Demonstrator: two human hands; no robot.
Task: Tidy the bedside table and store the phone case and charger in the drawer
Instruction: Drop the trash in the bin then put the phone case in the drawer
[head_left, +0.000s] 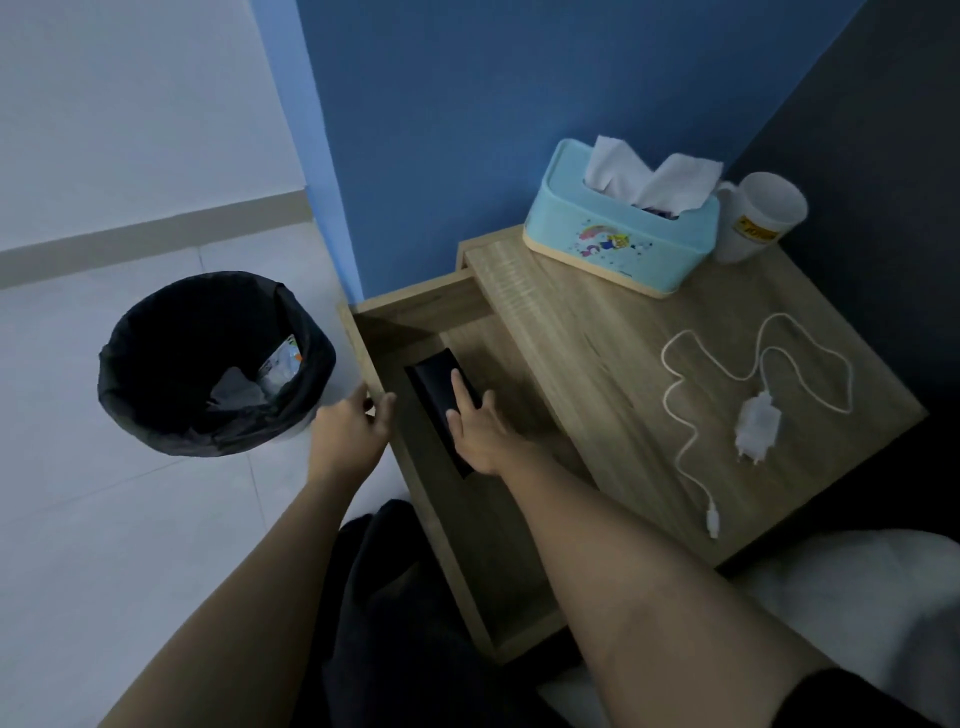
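Nearest the camera, a dark cloth (395, 613) lies low between the two bare forearms. The pulled-out light wooden drawer (470, 592) of the bedside table is open, and the flat black rectangular phone case (434, 379) lies inside it, near the drawer's front wall. The right hand (480, 431) rests on the case with its fingers spread and flat, not closed around it. The left hand (350, 431) grips the front edge of the drawer, thumb inside.

On the light wooden table top (613, 374) the white charger with its long looping cable (756, 423) lies loose, well apart from the drawer. Farther back stand a pale blue plastic tissue box (621, 244) and, just beside it, a white cup (761, 215).

On the pale tiled floor (104, 519) to the left stands a round bin with a black bag (208, 364). A blue wall (519, 104) is behind the table.
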